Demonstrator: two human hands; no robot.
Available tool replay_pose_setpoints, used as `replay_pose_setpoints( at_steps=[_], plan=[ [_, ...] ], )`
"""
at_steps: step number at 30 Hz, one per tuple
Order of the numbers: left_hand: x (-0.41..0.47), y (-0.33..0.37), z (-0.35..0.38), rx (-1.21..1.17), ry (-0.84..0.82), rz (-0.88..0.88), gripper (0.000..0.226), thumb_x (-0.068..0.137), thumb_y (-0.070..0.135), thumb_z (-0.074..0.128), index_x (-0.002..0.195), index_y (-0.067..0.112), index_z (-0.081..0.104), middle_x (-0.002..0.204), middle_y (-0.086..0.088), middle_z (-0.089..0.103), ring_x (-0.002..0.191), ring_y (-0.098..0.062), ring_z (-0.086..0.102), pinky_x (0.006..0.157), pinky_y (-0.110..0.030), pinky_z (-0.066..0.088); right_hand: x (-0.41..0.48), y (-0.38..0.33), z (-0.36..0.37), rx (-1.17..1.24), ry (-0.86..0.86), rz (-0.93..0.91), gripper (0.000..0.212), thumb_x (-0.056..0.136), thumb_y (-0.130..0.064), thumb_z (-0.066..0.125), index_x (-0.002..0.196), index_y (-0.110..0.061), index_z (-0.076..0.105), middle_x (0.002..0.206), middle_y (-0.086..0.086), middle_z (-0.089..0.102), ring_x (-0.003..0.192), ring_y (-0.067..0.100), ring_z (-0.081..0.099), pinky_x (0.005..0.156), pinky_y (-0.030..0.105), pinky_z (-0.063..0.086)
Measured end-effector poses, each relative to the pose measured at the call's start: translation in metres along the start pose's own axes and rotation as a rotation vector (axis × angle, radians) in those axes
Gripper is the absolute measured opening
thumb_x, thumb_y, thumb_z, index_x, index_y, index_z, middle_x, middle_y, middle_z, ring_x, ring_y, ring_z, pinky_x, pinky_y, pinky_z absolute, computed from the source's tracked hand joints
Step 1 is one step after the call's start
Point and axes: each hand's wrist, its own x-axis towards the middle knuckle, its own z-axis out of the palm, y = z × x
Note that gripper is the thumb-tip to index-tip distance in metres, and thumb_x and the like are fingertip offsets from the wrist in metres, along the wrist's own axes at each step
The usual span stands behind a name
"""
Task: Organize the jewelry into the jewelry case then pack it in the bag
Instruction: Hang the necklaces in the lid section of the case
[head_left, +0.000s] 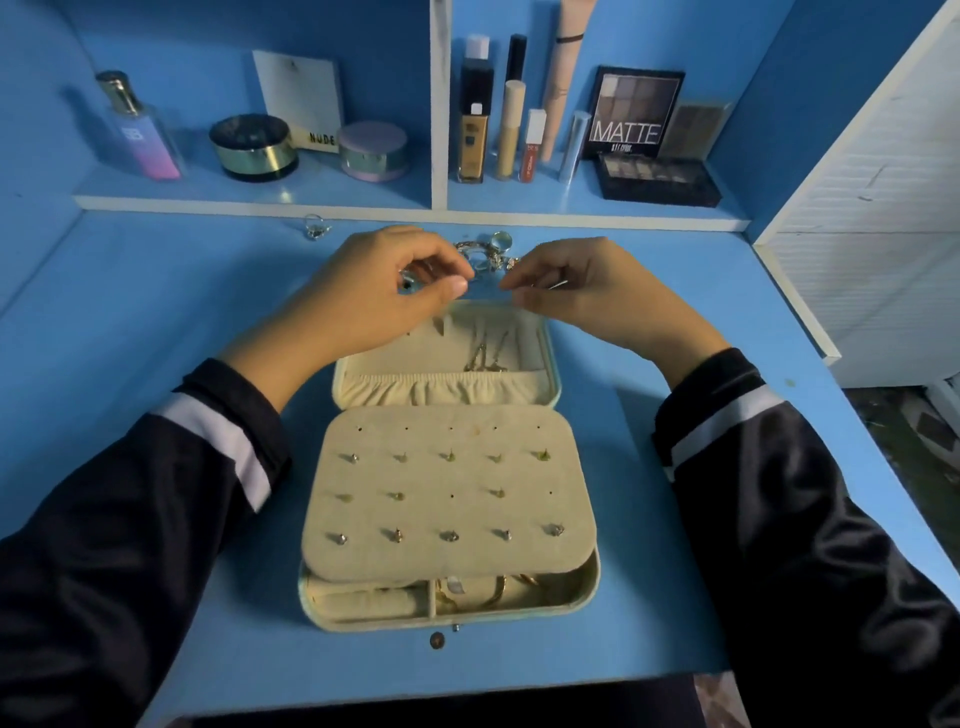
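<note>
An open cream jewelry case (576, 597) lies in the middle of the blue desk. Its earring panel (447, 493) carries several stud earrings. Necklaces (485, 356) hang in the raised lid. Gold bracelets (493, 592) lie in the bottom compartment. A pile of silver rings and chains (491, 252) sits just behind the lid. My left hand (384, 280) and my right hand (576, 291) hover over the lid's top edge. Each pinches a small piece of jewelry between thumb and fingertips. What they pinch is too small to make out.
A loose ring (315, 227) lies at the back left of the desk. Two tiny pieces (439, 639) lie in front of the case. The shelf behind holds a perfume bottle (140, 130), jars, makeup tubes and eyeshadow palettes (657, 176). A white cabinet (878, 218) stands at the right.
</note>
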Motion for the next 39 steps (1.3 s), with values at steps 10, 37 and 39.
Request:
replay_pose_setpoints(
  at_steps=[10,37,39],
  plan=[
    [0.052,-0.020,0.010,0.093,-0.042,-0.007,0.018,0.090,0.029,0.068,0.108,0.027,0.072,0.107,0.011,0.067,0.094,0.003,0.058,0.076,-0.002,0.038,0.045,0.025,-0.008,-0.260,0.206,0.071,0.013,0.086,-0.012,0.068,0.097,-0.012,0.075,0.079,-0.003,0.062,0.059,-0.003,0.049,0.056,0.003,0.035],
    [0.075,-0.028,0.017,-0.024,0.049,0.006,0.021,0.084,0.031,0.075,0.104,0.025,0.072,0.097,0.022,0.066,0.097,0.003,0.060,0.077,0.000,0.038,0.054,0.011,-0.022,-0.052,0.177,0.011,0.004,0.089,-0.010,0.065,0.089,-0.009,0.062,0.079,0.006,0.060,0.066,0.017,0.049,0.060,0.020,0.040],
    [0.077,-0.027,0.017,-0.048,0.047,-0.001,0.023,0.082,0.034,0.075,0.104,0.025,0.072,0.097,0.021,0.067,0.096,0.003,0.061,0.078,-0.002,0.039,0.055,0.006,-0.023,-0.001,0.190,0.002,0.003,0.090,-0.010,0.064,0.090,-0.008,0.061,0.083,0.015,0.065,0.068,0.024,0.051,0.063,0.027,0.043]
  ],
)
